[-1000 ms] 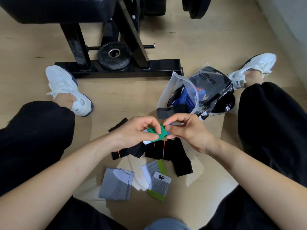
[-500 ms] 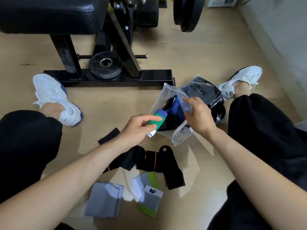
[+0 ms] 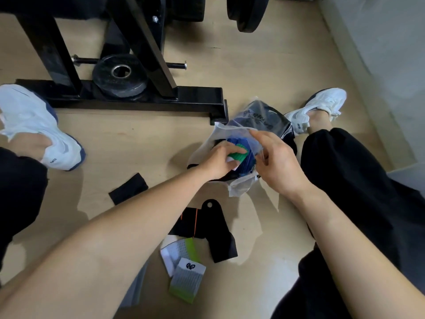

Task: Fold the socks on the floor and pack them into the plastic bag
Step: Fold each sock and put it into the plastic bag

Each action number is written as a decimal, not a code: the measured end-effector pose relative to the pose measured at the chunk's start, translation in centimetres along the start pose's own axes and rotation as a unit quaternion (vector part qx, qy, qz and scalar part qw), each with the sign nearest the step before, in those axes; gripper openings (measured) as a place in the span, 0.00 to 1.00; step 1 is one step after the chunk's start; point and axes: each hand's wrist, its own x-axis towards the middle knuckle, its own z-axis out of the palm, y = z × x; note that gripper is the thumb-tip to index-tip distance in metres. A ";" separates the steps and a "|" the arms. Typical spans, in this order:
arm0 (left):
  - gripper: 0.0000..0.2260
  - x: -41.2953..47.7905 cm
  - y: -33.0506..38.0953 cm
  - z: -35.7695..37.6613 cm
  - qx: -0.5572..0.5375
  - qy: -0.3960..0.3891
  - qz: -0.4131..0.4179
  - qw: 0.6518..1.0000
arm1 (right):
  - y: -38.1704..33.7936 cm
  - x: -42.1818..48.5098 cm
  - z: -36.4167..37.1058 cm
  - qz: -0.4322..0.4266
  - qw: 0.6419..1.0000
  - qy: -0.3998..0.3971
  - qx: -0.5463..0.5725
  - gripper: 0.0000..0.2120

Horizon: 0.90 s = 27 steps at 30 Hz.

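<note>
1. The left hand (image 3: 218,158) curls round a green sock (image 3: 239,155), inside the mouth of the bag (image 3: 219,132).
2. The right hand (image 3: 279,164), just beside it, pinches the bag's upper edge.
3. Black socks (image 3: 220,229) and green-white socks (image 3: 186,276) lie on the floor (image 3: 138,139), nearer the person than both hands.

Pale wood-look floor (image 3: 253,72) throughout, smooth, with soft patches of glare and faint shadows under even, diffuse light. At the upper left, a black steel gym frame (image 3: 138,97): flat base bar resting on the floor, slanted uprights rising out of view. On the base, between the uprights, a small black weight plate (image 3: 103,74) with a metal-ringed hole, and just behind it a thin horizontal peg (image 3: 176,65) tipped in bright metal. Farther back, part of a larger black disc (image 3: 248,12), cut off by the top edge. Along the right, a plain grey-white wall (image 3: 386,42), running diagonally down to the floor.
</note>
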 end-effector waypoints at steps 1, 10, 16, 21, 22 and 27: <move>0.14 0.2 -0.2 0.3 0.009 -0.002 0.011 1.000 | 0.1 -0.2 -0.2 0.001 1.000 -0.002 0.004 0.31; 0.12 0.7 1.1 1.7 -0.013 -0.135 0.022 0.991 | 0.2 -0.9 0.0 0.009 1.000 -0.030 -0.001 0.32; 0.16 -0.8 0.1 0.5 -0.176 -0.091 -0.052 0.979 | -0.2 -1.1 0.5 0.021 0.999 -0.048 -0.003 0.33; 0.13 -4.5 -0.9 -1.8 -0.170 -0.016 -0.018 0.985 | -0.7 -1.1 0.9 0.017 0.997 -0.070 -0.013 0.31; 0.12 -5.5 -1.1 -2.4 -0.160 -0.003 -0.016 0.987 | -1.0 -1.2 1.0 0.008 0.997 -0.067 -0.022 0.29; 0.09 -11.3 -3.4 -4.7 -0.022 -0.031 -0.037 0.999 | -3.2 -2.5 0.3 -0.098 0.984 0.011 -0.148 0.20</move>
